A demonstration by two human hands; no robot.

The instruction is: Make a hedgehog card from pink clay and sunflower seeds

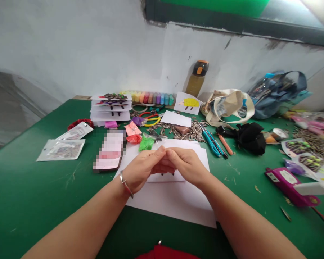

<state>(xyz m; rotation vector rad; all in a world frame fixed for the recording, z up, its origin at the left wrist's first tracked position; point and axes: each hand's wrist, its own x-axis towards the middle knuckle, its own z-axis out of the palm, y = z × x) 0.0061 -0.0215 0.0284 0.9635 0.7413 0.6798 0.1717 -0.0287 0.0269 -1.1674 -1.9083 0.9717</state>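
My left hand (144, 167), with a silver bracelet at the wrist, meets my right hand (186, 163) above the white paper (175, 205). Both thumb tips touch, and the fingers are curled together beneath them. Whatever lies between the palms, if anything, is hidden. Just under the hands is a smaller white card (166, 178) with short dark marks near its lower edge; most of it is covered. Beyond the fingers lie a green clay packet (146, 142), a red packet (134, 139) and a pale pink one (132, 128).
A phone (110, 149) lies left of the paper. Behind are stacked cards (110, 117), sunflower seeds (196, 131), a bottle (197, 79) and a picture card (187, 103). On the right are a teal cutter (212, 142), a tote bag (229, 108) and a magenta glue gun (288, 185).
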